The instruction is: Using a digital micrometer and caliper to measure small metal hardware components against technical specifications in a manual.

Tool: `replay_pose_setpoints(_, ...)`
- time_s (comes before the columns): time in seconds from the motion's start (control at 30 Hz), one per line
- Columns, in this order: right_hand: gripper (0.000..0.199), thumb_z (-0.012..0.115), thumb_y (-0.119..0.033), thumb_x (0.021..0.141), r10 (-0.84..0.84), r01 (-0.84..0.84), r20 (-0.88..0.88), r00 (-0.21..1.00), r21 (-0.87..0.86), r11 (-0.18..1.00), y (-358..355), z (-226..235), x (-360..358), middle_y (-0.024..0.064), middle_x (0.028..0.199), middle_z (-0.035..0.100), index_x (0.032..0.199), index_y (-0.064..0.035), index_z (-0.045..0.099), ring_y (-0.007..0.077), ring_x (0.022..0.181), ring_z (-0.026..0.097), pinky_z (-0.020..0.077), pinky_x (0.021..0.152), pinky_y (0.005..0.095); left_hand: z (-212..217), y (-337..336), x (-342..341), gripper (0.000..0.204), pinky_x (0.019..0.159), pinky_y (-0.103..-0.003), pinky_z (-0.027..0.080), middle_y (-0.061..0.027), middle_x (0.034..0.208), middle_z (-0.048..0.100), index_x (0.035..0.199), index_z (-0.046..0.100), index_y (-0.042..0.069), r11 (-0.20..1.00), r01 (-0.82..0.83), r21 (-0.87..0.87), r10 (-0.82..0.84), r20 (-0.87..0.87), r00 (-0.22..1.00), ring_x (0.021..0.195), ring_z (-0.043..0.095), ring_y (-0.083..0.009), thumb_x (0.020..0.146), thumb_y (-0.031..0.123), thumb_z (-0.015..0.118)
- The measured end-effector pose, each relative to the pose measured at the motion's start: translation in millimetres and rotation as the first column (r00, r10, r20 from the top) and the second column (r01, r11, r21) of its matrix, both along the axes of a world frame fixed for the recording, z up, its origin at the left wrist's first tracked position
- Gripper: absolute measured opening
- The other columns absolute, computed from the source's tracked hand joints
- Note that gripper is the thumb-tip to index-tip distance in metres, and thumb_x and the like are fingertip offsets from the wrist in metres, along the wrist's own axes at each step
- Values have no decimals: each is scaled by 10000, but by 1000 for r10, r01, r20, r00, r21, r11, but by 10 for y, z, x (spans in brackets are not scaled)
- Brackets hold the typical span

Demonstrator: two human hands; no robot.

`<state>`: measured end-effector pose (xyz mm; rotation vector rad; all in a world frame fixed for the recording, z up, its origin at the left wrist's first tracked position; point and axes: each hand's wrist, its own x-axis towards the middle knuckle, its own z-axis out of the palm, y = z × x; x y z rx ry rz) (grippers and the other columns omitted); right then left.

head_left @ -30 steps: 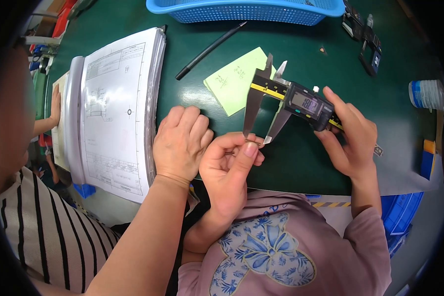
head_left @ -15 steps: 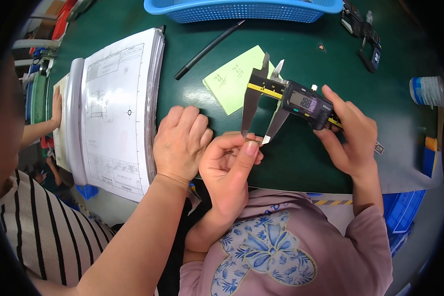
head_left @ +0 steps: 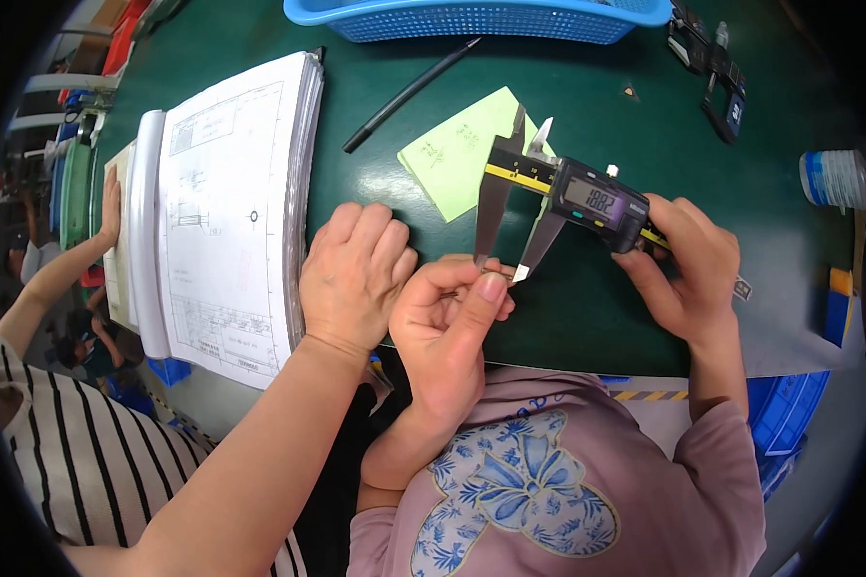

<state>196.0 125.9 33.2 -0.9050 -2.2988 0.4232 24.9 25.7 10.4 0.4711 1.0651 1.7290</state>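
While pinching pin [head_left: 506, 278] in left hand [head_left: 443, 322], grips digital caliper [head_left: 595, 204] in right hand [head_left: 695, 274], having just lowered index finger [head_left: 666, 213], likely steadying it.

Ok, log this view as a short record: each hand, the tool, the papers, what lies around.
Left hand: pinching a small thin part between thumb and fingers
Right hand: holding a digital caliper
Caliper jaws: apart, tips at the part; firm contact unclear
Co-worker's hand: loosely closed, beside the left hand
Papers: open binder at left; green paper partly behind the caliper
Pen: black, lying aslant
Far side: blue basket
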Motion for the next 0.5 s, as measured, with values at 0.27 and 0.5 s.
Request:
replay_pose_setpoints(0.27,329,709,-180,569,-65,65,23,998,-24,998,-24,13,9,57,573,470,822,-51,542,191,437,438,335,393,258,10,-1,-20,127,590,-214,453,-117,867,554,879,496,-24,998,56,1,-56,20,998,663,543,-126,764,-7,546)
replay_pose_setpoints(0.5,300,692,-245,600,-133,135,93,987,-23,991,-53,-35,-26,37,575,480,792,-68,545,197,441,465,353,395,269,40,6,-96,302,668,-282,459,-144,974,505,1057,419,-41,986,163,-38,-163,3,987,819,544,-190,786,78,477)
